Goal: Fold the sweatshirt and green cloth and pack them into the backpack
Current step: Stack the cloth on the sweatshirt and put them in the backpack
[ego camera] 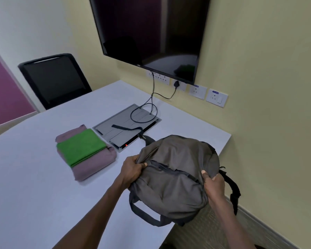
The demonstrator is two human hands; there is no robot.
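A grey backpack [172, 177] lies at the table's right front corner, partly over the edge. My left hand [132, 168] grips its fabric on the left side beside the zip, and my right hand [213, 183] grips the right side. The zip line runs between my hands; I cannot tell whether it is undone. To the left, a folded mauve sweatshirt [95, 163] rests on the table with a folded green cloth [80, 147] stacked on top, apart from the bag.
A grey power panel [115, 125] with a looped black cable and a black strap is set in the white table [34, 186] behind the bag. A black chair [54, 79] stands at the far left. A dark wall screen [151, 31] hangs above several sockets.
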